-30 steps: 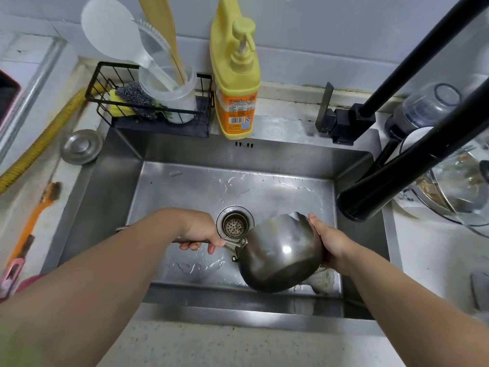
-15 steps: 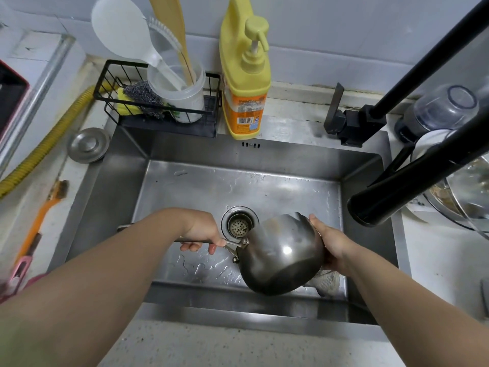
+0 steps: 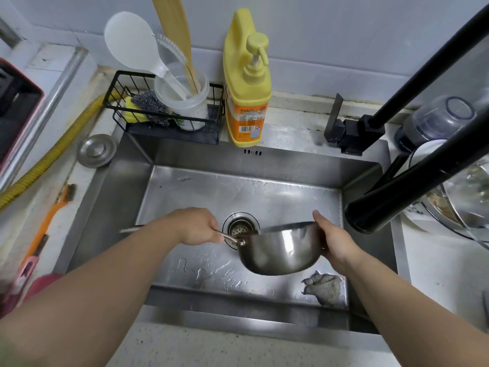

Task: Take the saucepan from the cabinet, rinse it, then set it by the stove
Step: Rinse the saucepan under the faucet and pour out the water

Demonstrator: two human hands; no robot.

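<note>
A small steel saucepan [image 3: 277,250] hangs over the steel sink [image 3: 264,165], just right of the drain [image 3: 239,228], with its rim near level. My left hand [image 3: 197,226] is closed around its thin handle, whose end sticks out to the left past my wrist. My right hand [image 3: 334,239] cups the pan's right side, thumb on the rim. The stove and cabinet are not in view.
A black faucet spout [image 3: 412,192] reaches in from the right, above the sink. A grey scrubbing cloth [image 3: 322,287] lies in the sink's near right corner. A wire caddy [image 3: 169,112] with utensils and a yellow soap bottle [image 3: 247,102] stand behind the sink; dishes sit at right.
The saucepan has turned from tipped over, bottom toward me, to nearly upright with its rim level. Both hands kept their hold. The cloth under it is now uncovered.
</note>
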